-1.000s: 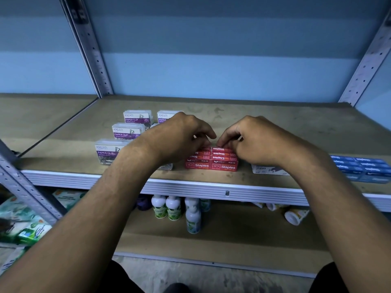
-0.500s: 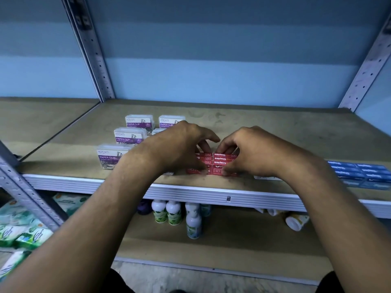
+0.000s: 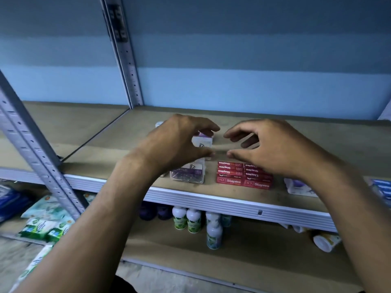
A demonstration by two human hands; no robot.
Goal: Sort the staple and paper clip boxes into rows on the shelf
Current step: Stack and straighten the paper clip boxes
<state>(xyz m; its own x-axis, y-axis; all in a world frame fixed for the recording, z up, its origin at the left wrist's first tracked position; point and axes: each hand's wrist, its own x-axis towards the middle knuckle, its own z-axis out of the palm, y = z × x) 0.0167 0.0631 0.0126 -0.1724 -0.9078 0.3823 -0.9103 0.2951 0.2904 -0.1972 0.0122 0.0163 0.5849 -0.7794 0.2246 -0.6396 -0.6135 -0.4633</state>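
Nearest me, along the front lip of the shelf (image 3: 211, 197), the red staple boxes (image 3: 243, 175) sit packed together in a tidy block, labels facing up. Just to their left stands a clear paper clip box (image 3: 188, 175), close beside the block but with a gap between. My right hand (image 3: 273, 149) hovers above the staple block, its fingers (image 3: 234, 134) loosely curved and spread, holding nothing. My left hand (image 3: 177, 144) hangs over the paper clip boxes, thumb and fingers curved wide; I cannot tell for sure whether they touch the box behind (image 3: 202, 140), and no grip shows. Further back, another paper clip box is mostly hidden by that hand. I judge the staple row finished and the paper clip row next. That calls for closing my left fingers round one clear box and lining it up straight behind its neighbour, without nudging the red block.
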